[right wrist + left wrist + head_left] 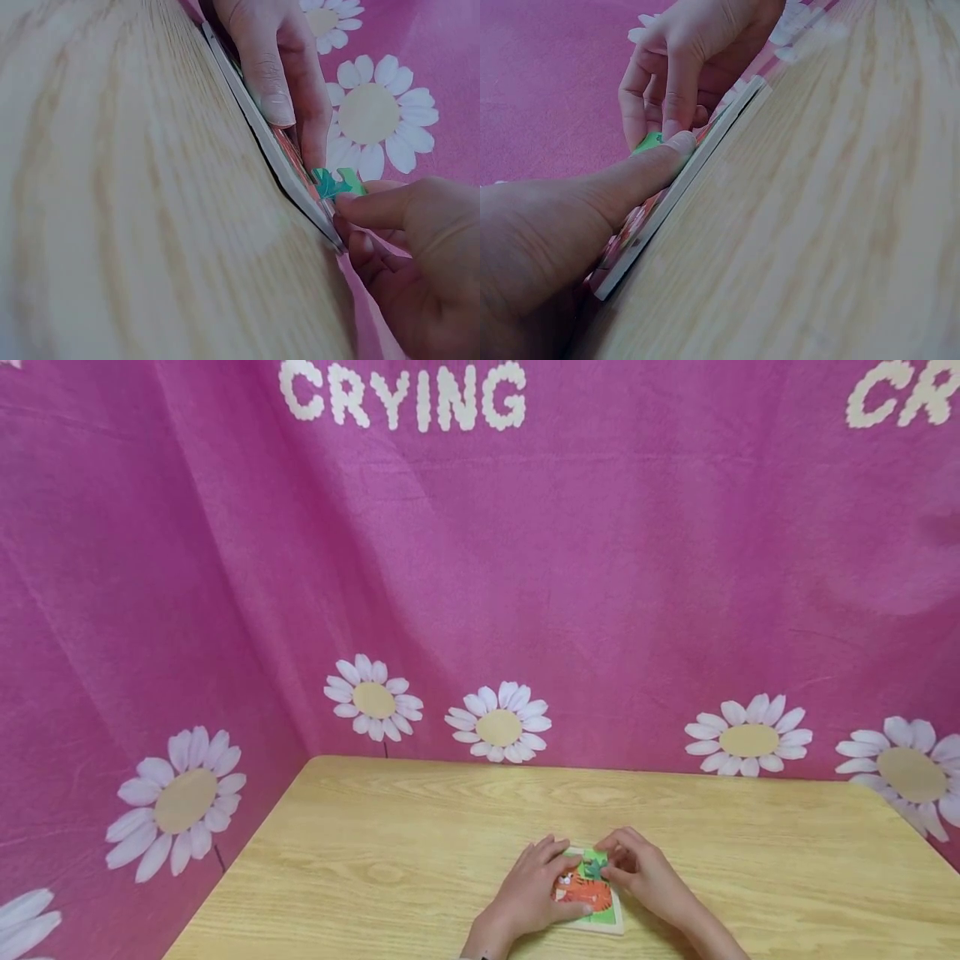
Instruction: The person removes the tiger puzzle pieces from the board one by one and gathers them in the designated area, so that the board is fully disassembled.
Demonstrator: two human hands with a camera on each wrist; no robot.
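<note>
A small wooden jigsaw puzzle [596,897] lies on the table, with an orange striped animal on a green ground and a pale frame. My left hand [528,883] rests across its left part, fingers stretched toward the far side and thumb lying on the near part. Above the puzzle's far right corner, my right hand [651,875] pinches a green puzzle piece [339,184] between thumb and fingers. That piece is tilted up from the board in the right wrist view, its notched edge showing. The left hand covers some of the picture.
The light wood-grain table [360,860] extends around the puzzle on all sides. Beyond its far and left edges hangs a pink cloth [600,568] printed with white daisies and lettering.
</note>
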